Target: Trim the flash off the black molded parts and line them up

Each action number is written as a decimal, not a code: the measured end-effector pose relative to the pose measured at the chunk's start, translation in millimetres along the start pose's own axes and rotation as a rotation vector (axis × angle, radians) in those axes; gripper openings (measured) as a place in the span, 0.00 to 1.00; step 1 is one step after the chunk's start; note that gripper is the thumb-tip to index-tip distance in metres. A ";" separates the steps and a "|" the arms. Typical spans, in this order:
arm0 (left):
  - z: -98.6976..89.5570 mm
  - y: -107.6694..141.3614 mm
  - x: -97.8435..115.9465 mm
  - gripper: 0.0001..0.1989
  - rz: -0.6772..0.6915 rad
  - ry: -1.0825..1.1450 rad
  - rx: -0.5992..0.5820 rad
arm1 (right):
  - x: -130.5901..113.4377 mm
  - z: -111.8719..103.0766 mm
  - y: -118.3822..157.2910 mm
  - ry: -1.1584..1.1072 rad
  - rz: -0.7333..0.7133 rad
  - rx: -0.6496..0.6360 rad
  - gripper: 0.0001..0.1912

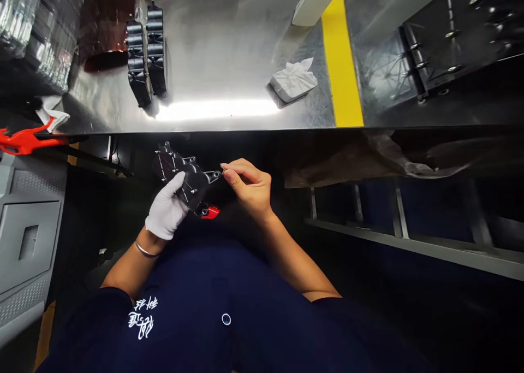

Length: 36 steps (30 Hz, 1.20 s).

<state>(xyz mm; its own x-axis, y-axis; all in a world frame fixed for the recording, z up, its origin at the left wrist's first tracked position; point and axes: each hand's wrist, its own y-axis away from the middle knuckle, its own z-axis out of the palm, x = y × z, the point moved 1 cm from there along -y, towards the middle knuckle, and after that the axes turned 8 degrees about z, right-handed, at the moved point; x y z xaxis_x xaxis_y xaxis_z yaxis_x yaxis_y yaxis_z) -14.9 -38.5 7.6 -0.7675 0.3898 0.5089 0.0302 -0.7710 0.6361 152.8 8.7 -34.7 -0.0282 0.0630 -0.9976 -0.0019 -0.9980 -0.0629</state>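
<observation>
Gloved left hand [166, 209] clamps a black part [195, 186] while bare right hand [251, 186] is pinched together beside its lug [212, 177].

The only writing I can spot is white embroidered lettering [141, 326] on the dark blue shirt [213, 277], lower left of the frame. The smaller pair of Chinese characters looks like 科技; the larger, stylised ones I can't make out surely.

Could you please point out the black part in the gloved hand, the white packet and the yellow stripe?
Black part [194, 184]: head view, middle of its dark face.
White packet [292, 81]: head view, its crumpled top.
Yellow stripe [341, 60]: head view, midway along it.
</observation>
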 end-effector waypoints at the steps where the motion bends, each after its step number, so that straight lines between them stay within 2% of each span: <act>1: -1.3 -2.3 -0.3 0.09 0.026 0.001 0.006 | -7.2 -0.8 2.6 0.001 -0.020 -0.030 0.12; 5: -4.1 -8.7 -2.5 0.10 0.060 -0.011 -0.005 | -24.3 -1.9 7.7 0.046 -0.028 -0.089 0.14; 11: -3.5 -4.8 -1.6 0.09 0.027 0.010 0.023 | -18.3 2.7 4.7 0.089 -0.060 -0.075 0.12; 14: -4.2 4.6 1.1 0.10 -0.013 -0.106 -0.095 | -15.4 1.2 3.0 0.134 -0.032 -0.085 0.15; 16: -5.2 10.9 5.3 0.16 0.024 -0.204 -0.213 | -18.2 -3.8 3.4 0.183 0.010 -0.171 0.20; 18: -7.0 14.0 11.7 0.24 0.114 -0.262 -0.288 | -25.7 -10.3 4.8 0.225 -0.042 -0.345 0.25; 21: -10.6 12.0 20.3 0.30 0.197 -0.330 -0.330 | -39.8 -17.6 7.2 0.303 -0.317 -0.623 0.26; 24: -12.4 7.5 21.4 0.29 0.204 -0.401 -0.360 | -46.4 -18.9 6.9 0.405 -0.477 -0.739 0.29; 27: -11.4 5.5 15.7 0.29 0.177 -0.356 -0.354 | -45.3 -17.8 4.6 0.470 -0.511 -0.726 0.29; 32: -11.4 2.2 4.6 0.26 0.175 -0.263 -0.295 | -40.5 -19.1 1.7 0.506 -0.611 -0.499 0.26; 36: -15.2 -3.4 -0.7 0.24 0.179 -0.241 -0.230 | -38.3 -18.8 0.8 0.553 -0.673 -0.449 0.26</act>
<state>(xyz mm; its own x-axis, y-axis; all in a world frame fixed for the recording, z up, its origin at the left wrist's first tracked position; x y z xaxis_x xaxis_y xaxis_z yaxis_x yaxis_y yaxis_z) -24.3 -43.8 -3.7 -0.5897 0.3250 0.7393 -0.0152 -0.9198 0.3922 172.7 5.5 2.9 0.3123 0.7243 -0.6147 0.5379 -0.6682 -0.5140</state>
